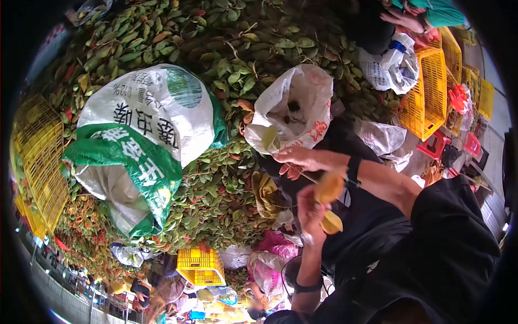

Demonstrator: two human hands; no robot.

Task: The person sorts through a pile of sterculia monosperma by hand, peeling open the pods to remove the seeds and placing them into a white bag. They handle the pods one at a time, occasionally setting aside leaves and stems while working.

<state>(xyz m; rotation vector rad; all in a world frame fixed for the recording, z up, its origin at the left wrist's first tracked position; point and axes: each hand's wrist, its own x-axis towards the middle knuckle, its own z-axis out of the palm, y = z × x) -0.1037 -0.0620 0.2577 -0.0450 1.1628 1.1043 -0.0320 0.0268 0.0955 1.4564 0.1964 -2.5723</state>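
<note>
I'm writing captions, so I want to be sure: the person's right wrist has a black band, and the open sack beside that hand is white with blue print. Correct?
Not quite: the print is red, not blue, as the head view shows. The open sack beside the right hand is white, and a black band is on that wrist.
</note>
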